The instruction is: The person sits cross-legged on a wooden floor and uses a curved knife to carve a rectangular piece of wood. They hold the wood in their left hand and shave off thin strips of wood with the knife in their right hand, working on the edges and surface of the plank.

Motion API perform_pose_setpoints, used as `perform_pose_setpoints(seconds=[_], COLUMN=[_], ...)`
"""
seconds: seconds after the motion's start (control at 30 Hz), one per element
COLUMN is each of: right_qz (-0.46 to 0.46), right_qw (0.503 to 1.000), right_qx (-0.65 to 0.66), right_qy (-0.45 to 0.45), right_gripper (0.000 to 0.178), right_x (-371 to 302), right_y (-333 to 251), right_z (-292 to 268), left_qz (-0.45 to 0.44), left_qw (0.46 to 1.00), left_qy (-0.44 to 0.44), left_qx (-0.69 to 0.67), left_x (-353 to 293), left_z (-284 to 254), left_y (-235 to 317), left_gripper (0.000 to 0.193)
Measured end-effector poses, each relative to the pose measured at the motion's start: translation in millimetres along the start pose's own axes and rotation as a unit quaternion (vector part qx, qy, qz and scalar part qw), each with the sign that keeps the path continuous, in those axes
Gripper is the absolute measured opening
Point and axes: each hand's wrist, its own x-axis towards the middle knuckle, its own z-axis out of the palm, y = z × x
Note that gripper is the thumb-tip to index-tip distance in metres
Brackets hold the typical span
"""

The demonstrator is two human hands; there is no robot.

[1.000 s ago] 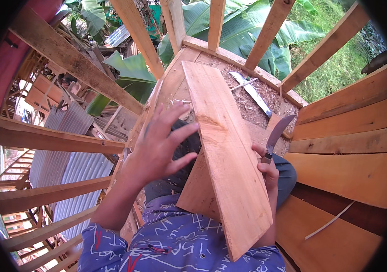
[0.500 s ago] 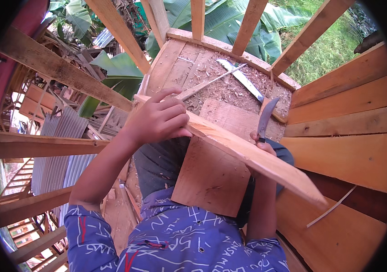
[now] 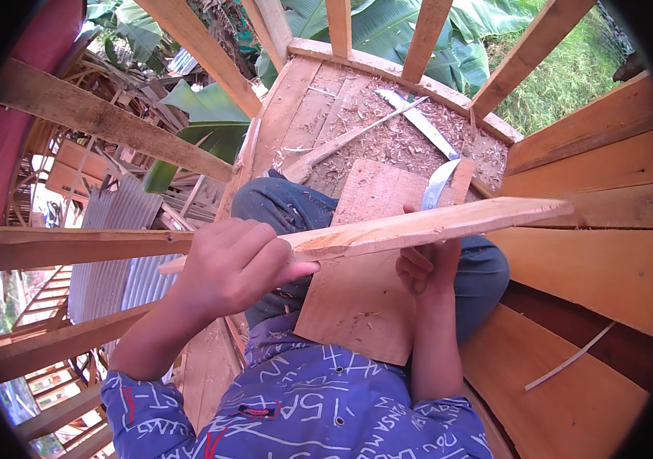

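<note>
Plank [image 3: 479, 219] sits nearly edge-on above a flat board [image 3: 357, 310]; the left hand [image 3: 235, 264] pinches it between thumb and fingers. The right hand [image 3: 429, 268], underneath, looks curled around a knife [image 3: 437, 184], handle hidden. Seemingly a positioning step; the next move calls for 2 steady hands.

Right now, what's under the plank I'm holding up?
Beneath the plank, a flat board lies across your legs, and your right hand shows below the near edge. The plank hides a strip of the board and the knife handle, so that grip can't be fully seen.
</note>
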Motion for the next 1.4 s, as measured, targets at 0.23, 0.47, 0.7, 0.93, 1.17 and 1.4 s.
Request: perform_pose_setpoints(seconds=[0.23,0.47,0.7,0.93,1.17,1.4], right_qz=[-0.002,-0.004,-0.044,-0.135,-0.136,-0.081], right_qw=[0.993,0.969,0.943,0.925,0.617,0.399], right_qx=[-0.032,-0.142,-0.208,-0.269,-0.758,-0.89], right_qy=[0.115,0.203,0.255,0.232,0.163,0.203], right_gripper=[0.074,0.056,0.054,0.057,0.043,0.036], right_x=[6,19,8,-32,-73,-83], right_y=[22,33,43,53,47,72], right_z=[18,30,31,41,37,56], left_qz=[-0.156,-0.243,-0.356,-0.404,-0.405,-0.394], left_qw=[0.985,0.963,0.877,0.798,0.8,0.794], left_qy=[-0.056,-0.099,-0.257,-0.34,-0.358,-0.36], left_qx=[-0.036,-0.055,-0.195,-0.289,-0.26,-0.289], left_x=[-27,-30,-61,-57,-57,-59], left_z=[17,13,15,24,31,37], left_y=[22,34,48,55,63,54], left_gripper=[0.028,0.025,0.055,0.074,0.079,0.084])
